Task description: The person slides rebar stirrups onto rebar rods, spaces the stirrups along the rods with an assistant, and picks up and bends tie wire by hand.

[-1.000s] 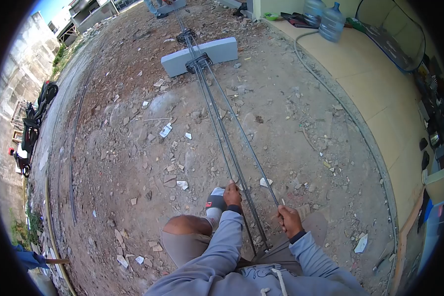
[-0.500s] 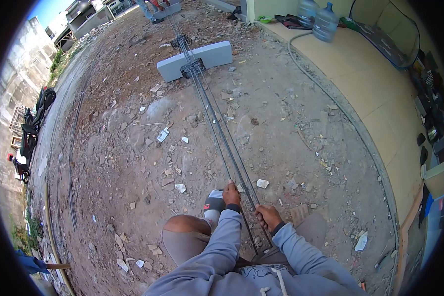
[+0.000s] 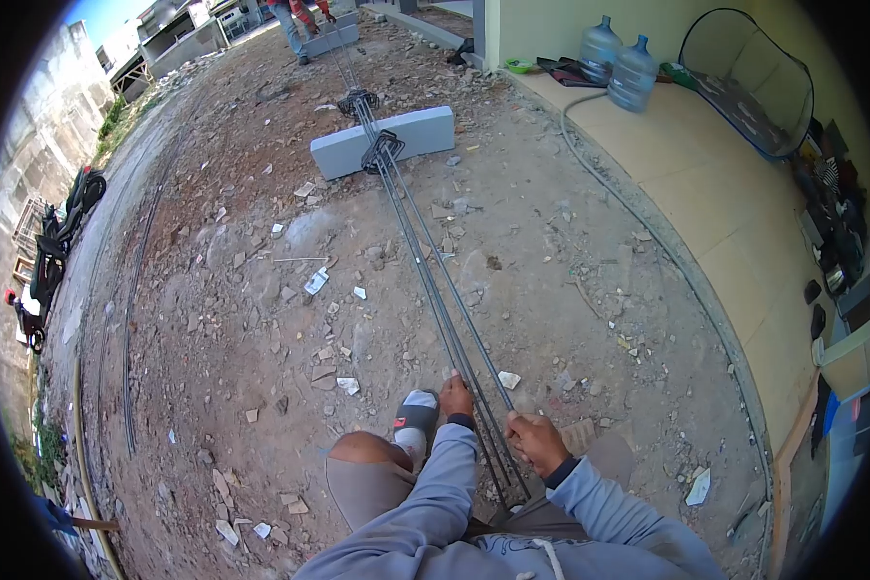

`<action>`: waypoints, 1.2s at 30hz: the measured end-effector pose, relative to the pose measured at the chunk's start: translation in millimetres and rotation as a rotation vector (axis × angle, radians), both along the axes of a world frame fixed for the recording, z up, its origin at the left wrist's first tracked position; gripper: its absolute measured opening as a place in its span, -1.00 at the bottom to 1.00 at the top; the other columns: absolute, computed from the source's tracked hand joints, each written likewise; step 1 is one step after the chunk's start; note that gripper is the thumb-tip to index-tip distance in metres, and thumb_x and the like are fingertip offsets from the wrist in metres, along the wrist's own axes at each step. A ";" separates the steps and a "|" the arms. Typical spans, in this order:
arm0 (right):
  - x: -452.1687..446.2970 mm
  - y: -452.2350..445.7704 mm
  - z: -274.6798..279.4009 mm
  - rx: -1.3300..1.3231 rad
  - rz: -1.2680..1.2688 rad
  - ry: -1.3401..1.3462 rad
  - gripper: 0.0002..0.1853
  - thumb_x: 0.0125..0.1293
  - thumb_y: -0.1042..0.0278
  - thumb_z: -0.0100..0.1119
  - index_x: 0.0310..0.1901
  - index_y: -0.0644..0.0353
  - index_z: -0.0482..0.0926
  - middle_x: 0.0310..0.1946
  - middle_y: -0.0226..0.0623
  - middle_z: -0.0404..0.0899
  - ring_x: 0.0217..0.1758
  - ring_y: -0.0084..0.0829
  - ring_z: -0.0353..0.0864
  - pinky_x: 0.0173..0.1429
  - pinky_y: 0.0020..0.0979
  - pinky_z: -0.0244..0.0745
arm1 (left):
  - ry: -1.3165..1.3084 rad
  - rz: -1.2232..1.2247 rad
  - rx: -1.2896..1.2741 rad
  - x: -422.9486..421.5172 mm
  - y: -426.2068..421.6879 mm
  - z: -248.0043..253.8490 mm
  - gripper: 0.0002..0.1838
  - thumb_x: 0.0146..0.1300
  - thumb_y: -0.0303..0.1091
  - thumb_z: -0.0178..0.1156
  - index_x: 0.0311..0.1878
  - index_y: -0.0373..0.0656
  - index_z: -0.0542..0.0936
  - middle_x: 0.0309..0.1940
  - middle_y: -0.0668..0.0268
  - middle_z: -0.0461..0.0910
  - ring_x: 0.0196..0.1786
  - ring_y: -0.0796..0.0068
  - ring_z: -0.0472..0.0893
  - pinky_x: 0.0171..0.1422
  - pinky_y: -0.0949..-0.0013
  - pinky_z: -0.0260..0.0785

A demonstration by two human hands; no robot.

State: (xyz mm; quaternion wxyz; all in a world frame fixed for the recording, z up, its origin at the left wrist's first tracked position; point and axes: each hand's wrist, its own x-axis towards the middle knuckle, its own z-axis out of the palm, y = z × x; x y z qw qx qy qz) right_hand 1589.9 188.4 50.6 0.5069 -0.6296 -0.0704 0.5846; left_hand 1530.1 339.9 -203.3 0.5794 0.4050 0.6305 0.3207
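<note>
Several long steel rebars (image 3: 423, 256) run from near my lap up to a pale block far ahead. My left hand (image 3: 456, 396) is closed around a bar on the left side of the bundle. Fingers wrapped, my right hand (image 3: 536, 442) grips the rightmost bar, which stands a little apart from the others. Farther along, the bars pass through a cluster of bent wire stirrups (image 3: 382, 152) at the pale block (image 3: 425, 132). A second stirrup cluster (image 3: 358, 101) hangs on the bars just beyond it.
Another person (image 3: 295, 29) is at the far end by a second block (image 3: 333, 37). Rubble and tile shards cover the ground. Water jugs (image 3: 633, 72) stand on the tiled porch (image 3: 706, 193) at right, edged by a hose (image 3: 590, 159). Motorbikes (image 3: 53, 246) are at left.
The bars between my hands have shifted and the right one now sits wider from the rest. My left hand has dropped slightly. The far person shows more in view.
</note>
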 end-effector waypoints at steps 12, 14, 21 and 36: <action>-9.8 3.7 -29.3 -0.057 0.000 -0.010 -0.65 0.34 0.12 -0.04 -0.47 0.22 0.45 -0.78 -0.52 0.24 -0.81 -0.67 0.13 -0.73 -0.57 0.02 | -0.222 -0.023 -0.121 -0.8 -3.4 48.9 -0.56 0.30 -0.01 0.01 -0.51 -0.22 0.47 -0.69 0.37 0.39 -0.70 0.56 0.36 -0.64 0.43 0.23; -7.7 2.1 -34.5 -0.062 0.007 -0.005 -0.66 0.34 0.12 -0.04 -0.44 0.22 0.48 -0.76 -0.50 0.28 -0.80 -0.66 0.18 -0.73 -0.57 0.03 | -0.265 -0.012 -0.127 -0.1 -5.5 53.3 -0.56 0.30 -0.01 0.02 -0.50 -0.21 0.47 -0.70 0.38 0.37 -0.71 0.57 0.35 -0.65 0.45 0.22; -9.1 7.1 -55.0 -0.087 0.112 -0.042 -0.73 0.34 0.17 -0.06 -0.28 0.21 0.49 -0.66 -0.42 0.42 -0.75 -0.61 0.32 -0.71 -0.55 0.15 | -0.288 -0.039 -0.125 2.2 -4.5 55.8 -0.56 0.30 0.01 0.01 -0.50 -0.19 0.44 -0.72 0.37 0.36 -0.73 0.56 0.34 -0.66 0.46 0.20; 1.1 22.8 -57.9 -0.081 -0.007 -0.016 -0.77 0.26 0.23 0.02 -0.40 0.22 0.47 -0.68 -0.41 0.42 -0.75 -0.61 0.31 -0.72 -0.55 0.12 | -0.275 -0.073 -0.162 4.2 -5.5 65.2 -0.56 0.31 0.00 -0.02 -0.51 -0.19 0.43 -0.74 0.35 0.37 -0.74 0.51 0.36 -0.68 0.43 0.19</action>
